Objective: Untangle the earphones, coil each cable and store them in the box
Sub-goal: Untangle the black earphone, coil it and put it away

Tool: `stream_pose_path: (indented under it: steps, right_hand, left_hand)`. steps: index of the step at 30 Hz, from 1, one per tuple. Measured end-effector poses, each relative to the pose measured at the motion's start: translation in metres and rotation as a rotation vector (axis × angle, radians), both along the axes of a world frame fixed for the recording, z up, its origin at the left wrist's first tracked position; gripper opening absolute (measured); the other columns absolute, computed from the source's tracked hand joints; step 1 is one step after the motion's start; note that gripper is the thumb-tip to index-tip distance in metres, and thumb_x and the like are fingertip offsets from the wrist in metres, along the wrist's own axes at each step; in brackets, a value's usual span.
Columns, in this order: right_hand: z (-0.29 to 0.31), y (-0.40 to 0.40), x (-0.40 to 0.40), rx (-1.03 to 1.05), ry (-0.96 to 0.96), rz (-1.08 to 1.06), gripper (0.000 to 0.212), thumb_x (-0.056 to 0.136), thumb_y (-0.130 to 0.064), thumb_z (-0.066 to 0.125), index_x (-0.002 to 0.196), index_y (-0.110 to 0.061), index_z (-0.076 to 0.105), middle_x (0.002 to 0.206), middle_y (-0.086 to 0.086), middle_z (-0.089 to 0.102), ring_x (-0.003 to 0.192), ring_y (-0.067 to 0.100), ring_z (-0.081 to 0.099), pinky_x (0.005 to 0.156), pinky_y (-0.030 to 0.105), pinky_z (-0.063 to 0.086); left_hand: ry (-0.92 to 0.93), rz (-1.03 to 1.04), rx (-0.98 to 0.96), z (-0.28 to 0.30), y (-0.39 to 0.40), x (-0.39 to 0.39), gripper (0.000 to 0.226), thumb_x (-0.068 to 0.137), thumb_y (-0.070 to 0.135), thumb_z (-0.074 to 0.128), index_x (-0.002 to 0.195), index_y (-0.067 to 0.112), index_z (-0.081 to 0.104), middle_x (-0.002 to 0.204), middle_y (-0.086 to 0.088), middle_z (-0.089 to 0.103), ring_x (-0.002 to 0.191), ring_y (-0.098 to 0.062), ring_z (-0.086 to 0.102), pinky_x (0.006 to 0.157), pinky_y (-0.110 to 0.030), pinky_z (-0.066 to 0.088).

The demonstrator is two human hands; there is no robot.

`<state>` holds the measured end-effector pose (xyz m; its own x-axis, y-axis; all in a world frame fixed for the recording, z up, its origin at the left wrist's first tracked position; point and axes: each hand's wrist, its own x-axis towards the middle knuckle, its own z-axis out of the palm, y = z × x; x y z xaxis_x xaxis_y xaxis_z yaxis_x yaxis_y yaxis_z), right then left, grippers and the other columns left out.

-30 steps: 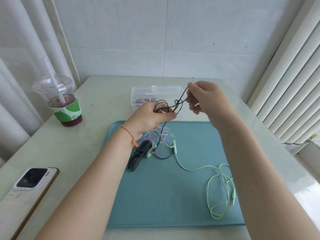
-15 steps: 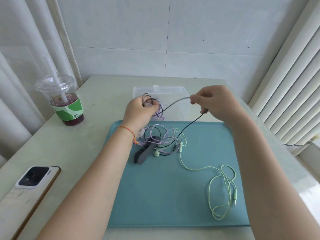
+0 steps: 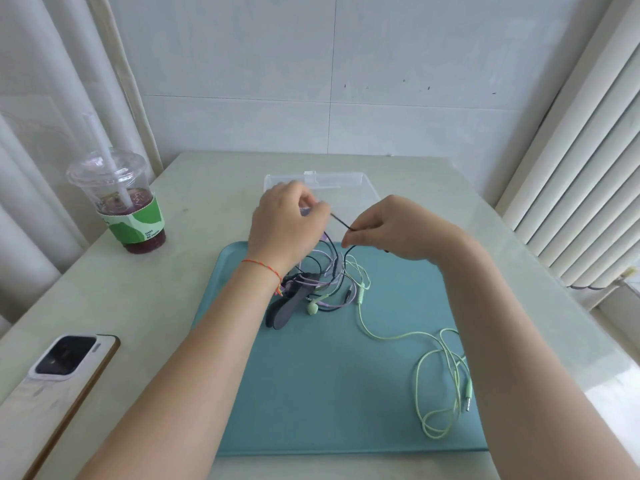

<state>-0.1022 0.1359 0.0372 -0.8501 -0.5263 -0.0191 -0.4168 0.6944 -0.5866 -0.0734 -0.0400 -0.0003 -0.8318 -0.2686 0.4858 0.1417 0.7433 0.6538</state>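
On the pale table (image 3: 194, 209), a teal tray (image 3: 311, 393) is laid in the middle, near the viewer. At the far edge of the tray, a clear plastic box (image 3: 349, 192) is set, partly hidden behind the hands. Far left, a lidded cup (image 3: 121, 202) with a straw and dark drink is placed, and near left a phone (image 3: 62, 372) is laid face down. Above the far end of the tray, a short stretch of black cable (image 3: 341, 222) is held taut between both hands: one end is pinched by the curled fingers of the left hand (image 3: 284, 226), the other by the fingertips of the right hand (image 3: 391, 230). Below them, a tangle of purple, black and green earphones (image 3: 329, 282) is spread on the tray beside a dark clip (image 3: 284, 311). From the tangle, a green cable (image 3: 440, 368) is trailed to the near right, ending in loose loops.
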Motion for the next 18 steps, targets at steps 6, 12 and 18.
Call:
stream_pose_path:
  steps: [6,12,18]
  right_hand:
    - [-0.002,-0.009,0.003,-0.073,0.051,-0.025,0.029,0.084,-0.038,0.067,0.072,-0.012,0.071,0.052,-0.004,0.039,0.042,0.009,0.027,0.042,0.019,0.024]
    - [0.002,-0.002,0.002,-0.345,-0.128,-0.006,0.030,0.091,-0.037,0.063,0.073,-0.012,0.063,0.071,-0.003,0.059,0.070,0.009,0.055,0.071,0.028,0.051]
    - [0.000,0.004,-0.003,-0.456,-0.241,0.002,0.028,0.099,-0.018,0.044,0.080,-0.010,0.063,0.088,0.005,0.070,0.087,0.015,0.064,0.092,0.040,0.049]
  left_hand:
    - [-0.205,-0.387,0.249,0.002,0.008,0.002,0.031,0.090,0.036,0.050,0.076,0.012,0.064,0.056,0.004,0.053,0.052,-0.011,0.050,0.061,-0.030,0.044]
    - [-0.240,-0.484,0.567,0.009,0.002,0.008,0.043,0.099,0.033,0.052,0.063,0.010,0.058,0.046,0.001,0.025,0.039,-0.010,0.018,0.039,-0.013,0.028]
    - [-0.082,-0.318,0.765,0.004,-0.006,-0.001,0.034,0.096,0.027,0.059,0.067,0.010,0.064,0.043,0.004,0.026,0.040,-0.010,0.021,0.041,-0.017,0.022]
